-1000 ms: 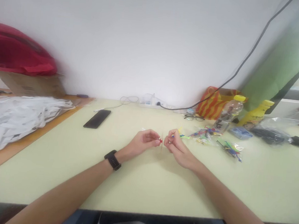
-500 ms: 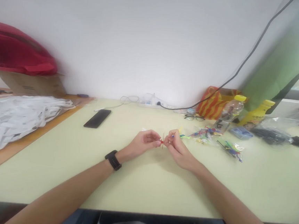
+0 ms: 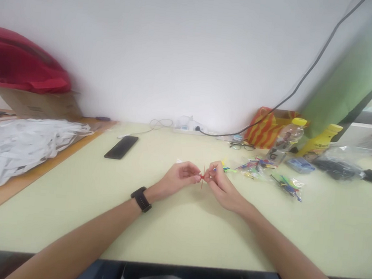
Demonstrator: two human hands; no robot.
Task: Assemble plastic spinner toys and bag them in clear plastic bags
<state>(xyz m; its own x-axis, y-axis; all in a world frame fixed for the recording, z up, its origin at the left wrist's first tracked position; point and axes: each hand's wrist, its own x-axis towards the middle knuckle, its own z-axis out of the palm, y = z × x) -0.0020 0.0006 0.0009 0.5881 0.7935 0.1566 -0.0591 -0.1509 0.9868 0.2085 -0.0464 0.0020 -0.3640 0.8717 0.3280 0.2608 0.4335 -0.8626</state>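
Note:
In the middle of the head view a small red plastic piece with thin upright blades, like a little propeller, is held between my two hands just over the table. My left hand, with a black watch on its wrist, is closed and pinches the red piece by its left side between thumb and fingertips. From the other side my right hand is closed too, its thumb and forefinger tips at the red piece. A bit of blue shows among the right fingers; its shape is mostly hidden.
Clear bags of coloured plastic parts lie right of my hands. Behind them are eyeglasses, a clear bottle, a yellow bottle and a striped bag. A phone and white bags lie left.
The thin blades of the red piece stand at a slightly different angle and show longer below. Both hands hold almost the same place and grip.

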